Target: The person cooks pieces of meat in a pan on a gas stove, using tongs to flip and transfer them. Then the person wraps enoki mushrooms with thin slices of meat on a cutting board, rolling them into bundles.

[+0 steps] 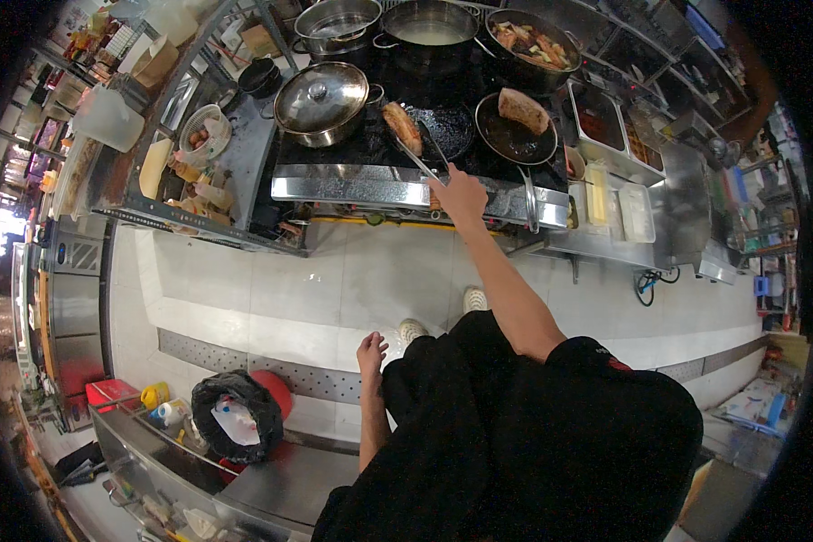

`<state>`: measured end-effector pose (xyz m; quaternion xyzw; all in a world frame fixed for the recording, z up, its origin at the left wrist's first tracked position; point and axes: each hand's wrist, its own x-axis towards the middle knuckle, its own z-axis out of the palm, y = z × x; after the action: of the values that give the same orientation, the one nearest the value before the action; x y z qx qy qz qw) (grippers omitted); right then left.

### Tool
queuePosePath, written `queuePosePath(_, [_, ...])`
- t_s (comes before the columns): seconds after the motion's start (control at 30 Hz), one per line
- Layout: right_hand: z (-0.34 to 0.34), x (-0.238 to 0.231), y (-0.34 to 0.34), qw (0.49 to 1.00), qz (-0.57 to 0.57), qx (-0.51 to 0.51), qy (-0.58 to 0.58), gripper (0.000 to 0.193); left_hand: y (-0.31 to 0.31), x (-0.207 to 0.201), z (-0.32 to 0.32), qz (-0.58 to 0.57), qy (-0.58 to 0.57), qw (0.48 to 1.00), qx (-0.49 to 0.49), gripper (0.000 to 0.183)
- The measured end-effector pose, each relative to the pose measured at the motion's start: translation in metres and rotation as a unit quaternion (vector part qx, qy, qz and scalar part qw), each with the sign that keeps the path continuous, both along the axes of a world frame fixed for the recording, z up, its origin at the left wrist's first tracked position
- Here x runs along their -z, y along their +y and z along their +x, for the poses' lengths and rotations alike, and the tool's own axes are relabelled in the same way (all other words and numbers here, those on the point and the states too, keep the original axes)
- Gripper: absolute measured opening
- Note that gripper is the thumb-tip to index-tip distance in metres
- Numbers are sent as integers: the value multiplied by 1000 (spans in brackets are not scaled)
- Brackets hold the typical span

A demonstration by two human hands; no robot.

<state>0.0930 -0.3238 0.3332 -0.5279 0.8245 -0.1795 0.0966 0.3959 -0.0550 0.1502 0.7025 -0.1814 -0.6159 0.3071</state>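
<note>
My right hand (462,193) is closed around metal tongs (414,161) and reaches over the front of the stove. Between the tips of the tongs is a browned slab of meat (401,127), at the left side of a dark frying pan (450,135). Whether the meat touches the pan, I cannot tell. Another seared slab of meat (523,111) lies in the frying pan (491,147) to the right, whose handle points toward me. Low beside my body hangs my left hand (371,351), its fingers loosely bent and nothing in them.
A lidded pot (322,101) stands left on the stove (352,188). Behind are a pot of pale liquid (430,27) and a pan of chopped food (533,50). Food containers (637,214) flank the right side. A lined bin (237,420) stands behind me at left.
</note>
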Motion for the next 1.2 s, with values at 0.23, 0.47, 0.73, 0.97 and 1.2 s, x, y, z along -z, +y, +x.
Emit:
queuePosePath(0.23, [2, -12, 10, 1000, -7, -7, 15, 64, 3, 8, 9, 3, 18, 999, 28, 50])
queuePosePath(0.47, [-11, -25, 26, 998, -62, 7, 5, 61, 0, 10, 1, -1, 33, 999, 30, 49])
queuePosePath(0.73, [-53, 9, 51, 984, -79, 63, -149, 57, -59, -12, -28, -63, 25, 984, 162, 46])
queuePosePath(0.97, [-92, -12, 146, 693, -72, 102, -711, 39, -85, -3, -9, -133, 43, 962, 233, 38])
queuePosePath(1.2, [-137, -68, 438, 638, -160, 139, -740, 34, -8, 85, 13, 95, -86, 861, 492, 43])
